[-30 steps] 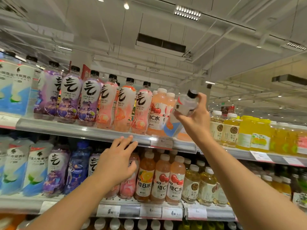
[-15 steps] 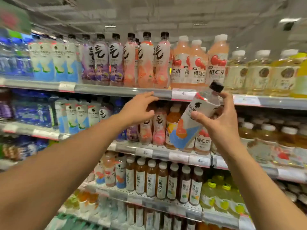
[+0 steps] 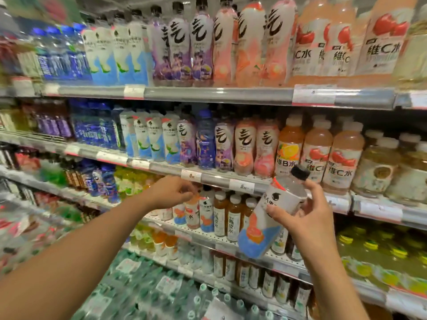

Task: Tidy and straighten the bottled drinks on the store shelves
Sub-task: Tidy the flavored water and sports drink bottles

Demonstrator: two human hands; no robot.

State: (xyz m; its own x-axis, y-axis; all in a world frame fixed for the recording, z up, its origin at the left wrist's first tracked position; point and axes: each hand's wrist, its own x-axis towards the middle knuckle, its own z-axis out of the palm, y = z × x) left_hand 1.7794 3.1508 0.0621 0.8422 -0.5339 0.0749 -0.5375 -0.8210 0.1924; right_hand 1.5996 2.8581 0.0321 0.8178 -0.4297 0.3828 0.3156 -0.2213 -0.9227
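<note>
- Right hand (image 3: 307, 218): fingers and thumb curled round a black-capped bottle (image 3: 268, 215) with a white, blue and orange label; bottle tilted, cap up and to the right, clear of the shelves.
- Left hand (image 3: 171, 192): fingers loosely curled, tips drawn together, holding nothing visible; just in front of the small bottles (image 3: 201, 211) under the shelf rail (image 3: 215, 179).
- Beyond the right fingertips: brown-liquid bottles (image 3: 233, 215), upright in a row.

The right hand (image 3: 307, 218) grips a tilted black-capped bottle (image 3: 265, 218) with a white, blue and orange label in front of the shelves (image 3: 217, 94). The left hand (image 3: 171, 192), fingers curled, reaches toward small white-capped bottles (image 3: 205, 211) on the third shelf.
</note>
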